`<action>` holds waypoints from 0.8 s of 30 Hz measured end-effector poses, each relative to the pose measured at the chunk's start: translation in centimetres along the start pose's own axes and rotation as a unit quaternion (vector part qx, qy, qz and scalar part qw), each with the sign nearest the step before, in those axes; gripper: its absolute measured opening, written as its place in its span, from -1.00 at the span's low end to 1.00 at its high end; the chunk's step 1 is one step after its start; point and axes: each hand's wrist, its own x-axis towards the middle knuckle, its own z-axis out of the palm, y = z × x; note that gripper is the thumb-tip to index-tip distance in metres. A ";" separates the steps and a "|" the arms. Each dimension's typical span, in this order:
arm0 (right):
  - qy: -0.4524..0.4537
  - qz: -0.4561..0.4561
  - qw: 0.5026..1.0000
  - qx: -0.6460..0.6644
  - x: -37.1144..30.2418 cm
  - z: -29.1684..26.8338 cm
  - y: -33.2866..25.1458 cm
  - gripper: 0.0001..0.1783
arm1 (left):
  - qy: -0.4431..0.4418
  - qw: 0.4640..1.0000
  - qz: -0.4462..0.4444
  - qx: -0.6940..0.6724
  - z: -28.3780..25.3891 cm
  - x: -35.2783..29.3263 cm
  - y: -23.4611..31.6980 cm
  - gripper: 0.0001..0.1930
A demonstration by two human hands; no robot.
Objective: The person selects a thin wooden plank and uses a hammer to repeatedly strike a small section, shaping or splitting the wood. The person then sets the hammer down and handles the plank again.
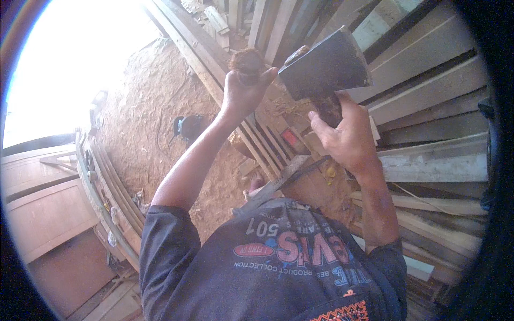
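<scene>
My right hand [350,136] is wrapped round the short dark handle of a hatchet [327,63]. Its broad, dark head points up and away from me, with a paler edge along the right. At the left, my left hand [241,96] is closed on a rough reddish-brown lump [246,60] with a fibrous-looking surface; its exact kind does not show. The lump is held up a little to the left of the hatchet head, apart from it. Both hands are raised in front of my body.
Long wooden boards [428,101] lean and lie in stacks on the right. Lengths of timber [187,45] run diagonally across the middle. A dark and blue tool [187,127] sits on the brown dirt ground [139,101]. Wooden panels [53,208] stand at the left.
</scene>
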 end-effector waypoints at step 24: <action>-0.031 -0.140 0.973 -0.180 2.1 3.3 -3.7 -0.55 | 0.038 0.990 0.133 0.008 1.9 -3.3 -3.5 -0.81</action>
